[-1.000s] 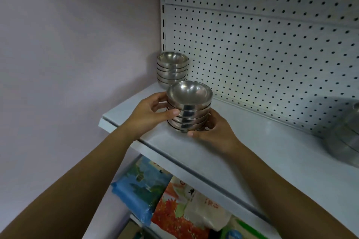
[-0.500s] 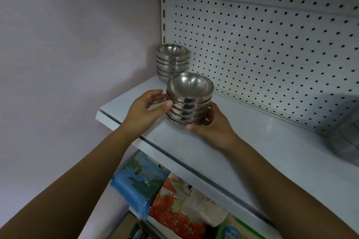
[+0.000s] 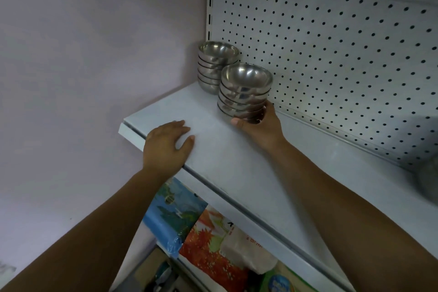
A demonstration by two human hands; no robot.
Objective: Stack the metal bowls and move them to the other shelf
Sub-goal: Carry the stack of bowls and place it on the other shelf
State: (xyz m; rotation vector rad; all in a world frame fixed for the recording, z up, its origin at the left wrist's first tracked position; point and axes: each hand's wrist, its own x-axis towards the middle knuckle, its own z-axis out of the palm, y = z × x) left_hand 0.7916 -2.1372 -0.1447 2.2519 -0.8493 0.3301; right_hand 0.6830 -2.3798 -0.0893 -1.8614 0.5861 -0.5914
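Observation:
A stack of several metal bowls [image 3: 245,89] stands on the white shelf [image 3: 237,161], near the pegboard back. My right hand [image 3: 259,122] grips the bottom of this stack from the front right. Just behind and to the left, in the shelf's corner, stands a second stack of metal bowls [image 3: 214,64], touching or nearly touching the first. My left hand [image 3: 168,143] lies flat on the shelf's front edge, fingers apart, holding nothing.
A white pegboard [image 3: 331,42] backs the shelf and a plain wall closes the left side. A blurred metal object [image 3: 426,180] sits at the shelf's far right. Below the shelf lie colourful packaged bags [image 3: 201,232].
The held stack has moved back from the shelf's front to beside the corner stack. My left hand has let go of it and come down flat on the shelf's edge.

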